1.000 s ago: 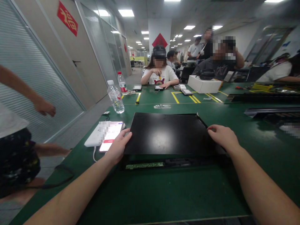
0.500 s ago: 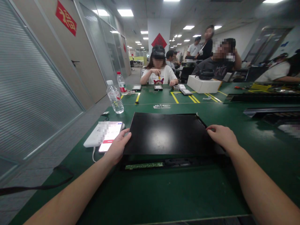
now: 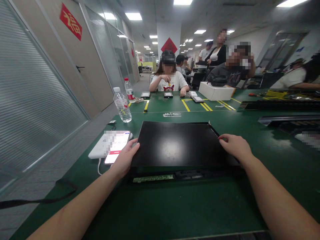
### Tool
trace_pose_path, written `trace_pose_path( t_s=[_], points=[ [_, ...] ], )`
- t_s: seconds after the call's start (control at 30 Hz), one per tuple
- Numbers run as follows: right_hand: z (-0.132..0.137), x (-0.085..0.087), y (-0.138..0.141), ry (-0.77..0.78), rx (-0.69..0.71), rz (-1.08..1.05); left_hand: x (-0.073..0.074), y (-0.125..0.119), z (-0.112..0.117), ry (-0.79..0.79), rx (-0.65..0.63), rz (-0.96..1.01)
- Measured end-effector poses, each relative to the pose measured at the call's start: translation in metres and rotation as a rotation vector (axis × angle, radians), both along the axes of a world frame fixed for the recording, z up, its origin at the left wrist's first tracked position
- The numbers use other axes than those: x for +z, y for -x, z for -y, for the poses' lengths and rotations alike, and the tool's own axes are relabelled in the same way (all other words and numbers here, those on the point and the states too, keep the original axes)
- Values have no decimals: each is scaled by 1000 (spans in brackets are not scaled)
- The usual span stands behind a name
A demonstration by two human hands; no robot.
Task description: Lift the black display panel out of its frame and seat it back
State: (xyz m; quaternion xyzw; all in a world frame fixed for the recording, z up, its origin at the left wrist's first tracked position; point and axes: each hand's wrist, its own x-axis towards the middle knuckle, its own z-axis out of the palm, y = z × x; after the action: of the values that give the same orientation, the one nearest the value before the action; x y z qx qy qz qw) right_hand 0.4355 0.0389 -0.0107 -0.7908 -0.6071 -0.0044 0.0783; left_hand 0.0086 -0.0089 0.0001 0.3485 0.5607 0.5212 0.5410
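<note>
— Where's the black panel [image 3: 175, 145]?
— Mid-table on the green table [image 3: 175, 206], lying flat over a dark base [image 3: 200, 174], with a phone [image 3: 117, 143] just to its left.
— And the hands?
— The left hand [image 3: 123, 158] clasps its left edge and the right hand [image 3: 235, 146] its right edge, both closed on it.
— How far along?
— It covers most of the base. A circuit board strip [image 3: 153, 179] shows uncovered at the near edge. The far side is probably seated, but that's hard to see.

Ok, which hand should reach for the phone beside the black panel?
Probably left: the left hand holds the black panel by its left edge, right beside the phone; the right hand holds the opposite edge.
</note>
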Motion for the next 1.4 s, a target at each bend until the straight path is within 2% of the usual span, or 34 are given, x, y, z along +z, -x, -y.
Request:
trace_pose_path(
  t_s=[0.33,0.67,1.03,1.4],
  points=[
    [1,2,0,-1,7,-50,-3,2,-2,5,-18,-5],
    [2,0,10,25,7,6,5,0,2,33,-11,-33],
    [-1,-4,0,-9,11,-70,-1,2,1,7,-7,-44],
    [-1,-2,2,0,-2,-98,-2,4,0,-15,-18,-66]
  ],
)
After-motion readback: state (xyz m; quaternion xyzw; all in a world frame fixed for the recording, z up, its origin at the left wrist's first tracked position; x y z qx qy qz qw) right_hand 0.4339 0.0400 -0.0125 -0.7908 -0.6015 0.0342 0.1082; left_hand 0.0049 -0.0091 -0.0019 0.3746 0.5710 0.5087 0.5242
